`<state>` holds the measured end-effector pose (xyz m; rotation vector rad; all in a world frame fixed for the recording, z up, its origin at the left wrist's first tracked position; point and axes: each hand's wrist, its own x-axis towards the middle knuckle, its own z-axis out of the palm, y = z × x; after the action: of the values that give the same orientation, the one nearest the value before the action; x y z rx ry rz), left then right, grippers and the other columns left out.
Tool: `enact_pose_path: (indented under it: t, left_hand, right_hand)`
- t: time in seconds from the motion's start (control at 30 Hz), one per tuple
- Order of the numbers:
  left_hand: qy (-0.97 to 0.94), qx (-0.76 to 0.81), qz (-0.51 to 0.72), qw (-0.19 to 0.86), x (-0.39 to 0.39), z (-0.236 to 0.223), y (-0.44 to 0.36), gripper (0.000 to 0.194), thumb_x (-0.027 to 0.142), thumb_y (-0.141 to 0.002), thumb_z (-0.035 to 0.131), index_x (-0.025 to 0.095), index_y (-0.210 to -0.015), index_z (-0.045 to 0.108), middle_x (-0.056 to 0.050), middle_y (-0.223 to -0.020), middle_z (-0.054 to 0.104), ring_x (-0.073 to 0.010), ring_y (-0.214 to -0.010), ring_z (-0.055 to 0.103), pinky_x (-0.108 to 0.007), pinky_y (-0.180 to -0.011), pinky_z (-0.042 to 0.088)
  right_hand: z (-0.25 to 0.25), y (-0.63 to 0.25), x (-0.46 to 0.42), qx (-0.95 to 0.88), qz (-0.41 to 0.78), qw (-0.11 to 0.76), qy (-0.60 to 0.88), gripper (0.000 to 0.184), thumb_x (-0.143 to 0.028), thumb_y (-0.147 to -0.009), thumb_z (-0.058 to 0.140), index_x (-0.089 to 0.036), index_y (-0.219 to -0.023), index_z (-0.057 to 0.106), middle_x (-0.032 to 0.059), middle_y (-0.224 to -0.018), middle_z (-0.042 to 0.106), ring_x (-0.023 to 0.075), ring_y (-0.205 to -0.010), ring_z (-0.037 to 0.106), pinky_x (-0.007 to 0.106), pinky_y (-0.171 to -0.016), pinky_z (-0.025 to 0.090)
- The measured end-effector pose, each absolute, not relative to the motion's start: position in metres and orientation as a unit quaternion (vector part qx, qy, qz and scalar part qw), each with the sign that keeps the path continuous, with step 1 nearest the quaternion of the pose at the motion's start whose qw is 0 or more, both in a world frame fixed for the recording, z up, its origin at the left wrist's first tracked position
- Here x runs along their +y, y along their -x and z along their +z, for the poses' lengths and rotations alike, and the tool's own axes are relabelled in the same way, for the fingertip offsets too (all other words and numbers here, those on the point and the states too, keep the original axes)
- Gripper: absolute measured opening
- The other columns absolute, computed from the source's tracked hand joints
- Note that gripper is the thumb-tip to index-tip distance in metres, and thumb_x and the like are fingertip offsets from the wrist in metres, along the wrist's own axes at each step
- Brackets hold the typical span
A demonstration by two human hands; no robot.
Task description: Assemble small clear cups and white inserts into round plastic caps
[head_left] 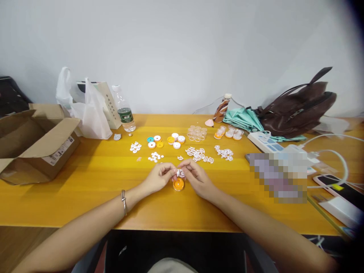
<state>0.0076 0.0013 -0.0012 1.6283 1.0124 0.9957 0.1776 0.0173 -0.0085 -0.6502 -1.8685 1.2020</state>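
Observation:
My left hand (158,177) and my right hand (195,176) meet over the yellow table (93,189), fingers pinched together on a small white lacy plastic piece (180,173). Directly below it on the table lies an orange round cap (178,184). Beyond my hands lie heaps of white lacy pieces (199,154), white discs (155,156), several coloured round caps (156,141) and a cluster of clear rings (196,132). A metal bracelet (124,201) sits on my left wrist.
An open cardboard box (34,142) stands at the left, white plastic bags (91,112) and a water bottle (124,110) behind it. At the right are a brown bag (298,110), a teal umbrella (241,118), a power strip (265,142), cables and phones (341,189).

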Motion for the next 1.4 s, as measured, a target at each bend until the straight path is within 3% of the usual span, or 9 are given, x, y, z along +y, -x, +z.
enact_pose_path:
  t: [0.13,0.33,0.47,0.67,0.9,1.07,1.2,1.4]
  left_hand:
    - [-0.670,0.419,0.408,0.458,0.002,-0.003,-0.006,0.030,0.040,-0.082,0.051,0.014,-0.067,0.051,-0.001,-0.062,0.055,-0.0106,-0.060,0.051,-0.022,-0.061,0.042]
    - [-0.718,0.492,0.392,0.298,0.001,-0.003,-0.007,0.024,0.029,-0.085,0.045,0.015,-0.069,0.055,-0.001,-0.065,0.059,-0.0120,-0.064,0.053,-0.023,-0.063,0.040]
    - [-0.721,0.504,0.391,0.270,-0.001,-0.004,-0.009,0.024,0.028,-0.085,0.044,0.015,-0.070,0.056,0.000,-0.064,0.059,-0.0116,-0.062,0.053,-0.022,-0.060,0.039]
    - [-0.716,0.508,0.406,0.254,0.004,-0.009,-0.004,0.024,0.027,-0.085,0.044,0.015,-0.068,0.056,0.000,-0.064,0.059,-0.0112,-0.061,0.053,-0.021,-0.057,0.037]
    - [-0.681,0.519,0.433,0.282,0.013,-0.010,0.003,0.023,0.031,-0.084,0.045,0.016,-0.069,0.056,0.000,-0.063,0.060,-0.0120,-0.062,0.053,-0.022,-0.060,0.039]
    - [-0.691,0.512,0.423,0.286,0.011,-0.010,0.001,0.024,0.032,-0.085,0.045,0.016,-0.071,0.056,-0.001,-0.067,0.059,-0.0120,-0.064,0.053,-0.022,-0.060,0.038]
    - [-0.686,0.516,0.423,0.291,0.011,-0.008,0.000,0.024,0.033,-0.084,0.046,0.016,-0.070,0.056,0.000,-0.066,0.058,-0.0116,-0.062,0.051,-0.022,-0.059,0.038]
    - [-0.678,0.513,0.422,0.315,0.012,-0.010,-0.001,0.024,0.033,-0.083,0.046,0.016,-0.069,0.055,0.000,-0.065,0.058,-0.0114,-0.062,0.052,-0.022,-0.059,0.039]
  right_hand:
    - [-0.013,-0.177,0.020,-0.763,0.418,0.408,0.276,0.013,-0.029,-0.087,0.045,-0.021,-0.098,0.045,-0.0002,-0.074,0.058,0.0114,-0.066,0.057,0.024,-0.062,0.045]
    - [-0.012,-0.177,0.024,-0.760,0.398,0.420,0.296,0.010,-0.027,-0.086,0.045,-0.022,-0.094,0.041,-0.0015,-0.071,0.055,0.0116,-0.064,0.056,0.024,-0.058,0.043]
    - [-0.008,-0.178,0.023,-0.793,0.347,0.404,0.294,0.012,-0.026,-0.082,0.049,-0.021,-0.092,0.044,-0.0007,-0.073,0.054,0.0114,-0.064,0.052,0.025,-0.061,0.042]
    - [-0.011,-0.179,0.035,-0.701,0.508,0.371,0.337,0.014,-0.031,-0.082,0.047,-0.022,-0.089,0.040,-0.0067,-0.058,0.050,0.0092,-0.051,0.048,0.022,-0.052,0.039]
    - [-0.009,-0.210,0.074,-0.709,0.265,0.475,0.448,0.019,-0.037,-0.079,0.056,-0.019,-0.083,0.055,0.0033,-0.077,0.063,0.0157,-0.070,0.058,0.029,-0.064,0.045]
    - [-0.019,-0.211,0.088,-0.793,0.135,0.409,0.431,0.012,-0.029,-0.079,0.057,-0.021,-0.077,0.065,0.0044,-0.084,0.068,0.0203,-0.085,0.058,0.037,-0.081,0.043]
    - [-0.028,-0.206,0.094,-0.816,0.079,0.360,0.446,0.012,-0.027,-0.079,0.058,-0.023,-0.078,0.069,0.0046,-0.090,0.068,0.0225,-0.090,0.057,0.040,-0.082,0.043]
    - [-0.023,-0.200,0.082,-0.859,0.020,0.341,0.382,0.023,-0.021,-0.084,0.050,-0.022,-0.100,0.066,0.0060,-0.108,0.064,0.0224,-0.103,0.054,0.042,-0.088,0.041]
